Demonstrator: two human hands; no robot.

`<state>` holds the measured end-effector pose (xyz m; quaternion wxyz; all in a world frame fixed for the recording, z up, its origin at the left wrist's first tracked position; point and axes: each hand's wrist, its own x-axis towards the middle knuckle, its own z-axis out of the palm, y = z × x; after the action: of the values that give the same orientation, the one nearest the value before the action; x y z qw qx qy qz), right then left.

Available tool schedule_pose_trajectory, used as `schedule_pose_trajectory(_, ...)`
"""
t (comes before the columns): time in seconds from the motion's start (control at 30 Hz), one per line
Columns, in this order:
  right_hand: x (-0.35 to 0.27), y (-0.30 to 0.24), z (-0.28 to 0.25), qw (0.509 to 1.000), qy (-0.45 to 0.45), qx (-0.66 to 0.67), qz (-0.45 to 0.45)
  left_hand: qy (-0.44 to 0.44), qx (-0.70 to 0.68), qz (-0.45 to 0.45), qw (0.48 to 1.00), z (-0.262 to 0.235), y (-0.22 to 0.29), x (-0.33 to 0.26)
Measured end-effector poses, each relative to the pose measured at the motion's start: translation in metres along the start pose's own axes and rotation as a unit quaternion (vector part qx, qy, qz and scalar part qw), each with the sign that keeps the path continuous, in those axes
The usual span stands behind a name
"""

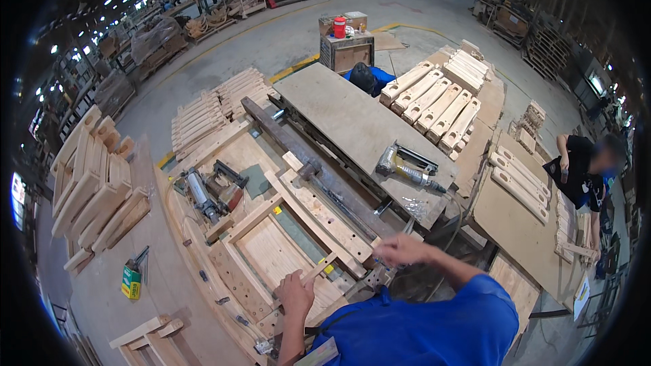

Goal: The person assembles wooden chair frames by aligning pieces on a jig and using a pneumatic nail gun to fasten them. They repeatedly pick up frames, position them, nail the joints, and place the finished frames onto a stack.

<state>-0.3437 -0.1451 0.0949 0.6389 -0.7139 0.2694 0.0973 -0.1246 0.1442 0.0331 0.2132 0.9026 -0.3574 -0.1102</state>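
Note:
My left hand (296, 293) is closed on one end of a small wooden strip (319, 268), which slants over the near end of a wooden frame (254, 218). The frame lies in a wooden jig (192, 247), with a pale wood panel (277, 252) between its rails. My right hand (400, 249) is closed beside the jig's near right corner, next to the end of a long metal bar (319, 175). Anything inside its fingers is too small or hidden to make out.
One nail gun (201, 195) lies on the jig's far left part, another (410, 168) on the board (339, 105) at right. Stacked wooden parts (434, 105) stand at the far right, chair-like frames (98, 183) at left. A co-worker (582, 169) stands at right; another person's head (365, 80) shows beyond the board.

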Motion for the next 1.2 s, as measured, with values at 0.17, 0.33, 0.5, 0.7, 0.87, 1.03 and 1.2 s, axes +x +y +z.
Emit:
schedule_pose_trajectory(0.17, -0.035, 0.025, 0.027, 0.993, 0.095, 0.048, -0.048, -0.091, 0.003, -0.008, 0.996, 0.01, 0.009, 0.01)
schedule_pose_trajectory(0.33, -0.033, 0.009, 0.032, 0.967, 0.105, -0.164, -0.163, -0.124, 0.056, 0.011, 0.991, 0.008, 0.011, 0.02)
schedule_pose_trajectory(0.5, -0.013, -0.021, 0.03, 0.951, 0.142, -0.179, -0.208, -0.152, 0.073, 0.024, 0.985, 0.012, 0.015, 0.031)
schedule_pose_trajectory(0.7, 0.016, -0.045, 0.033, 0.955, 0.134, -0.099, -0.244, -0.207, 0.014, 0.075, 0.975, 0.006, -0.002, 0.038)
schedule_pose_trajectory(0.87, -0.004, -0.06, 0.017, 0.958, 0.219, 0.101, -0.153, -0.22, 0.015, 0.138, 0.966, 0.014, -0.017, 0.039)
schedule_pose_trajectory(1.03, 0.019, -0.053, -0.001, 0.945, 0.251, 0.111, -0.178, -0.207, -0.04, 0.116, 0.971, -0.009, -0.005, 0.044)
schedule_pose_trajectory(1.2, 0.028, -0.088, -0.025, 0.863, 0.401, 0.171, -0.254, -0.117, -0.12, 0.135, 0.977, -0.104, 0.048, 0.046)
